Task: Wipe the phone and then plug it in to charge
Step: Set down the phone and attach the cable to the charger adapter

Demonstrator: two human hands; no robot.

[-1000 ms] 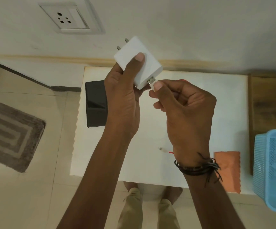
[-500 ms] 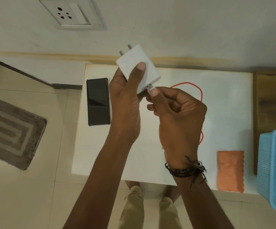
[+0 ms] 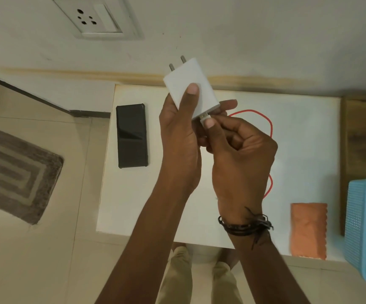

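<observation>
While left hand [image 3: 177,137] grips charger [image 3: 190,88], right hand [image 3: 241,154] pinches cable plug [image 3: 204,118] above table [image 3: 298,150] middle.

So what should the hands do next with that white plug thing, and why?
Probably push the cable's plug the rest of the way into the white charger. The right hand pinches that plug right at the charger's end, some metal shows, and the left hand steadies the charger. The phone lies on the table, and the wall socket has nothing in it.
</observation>
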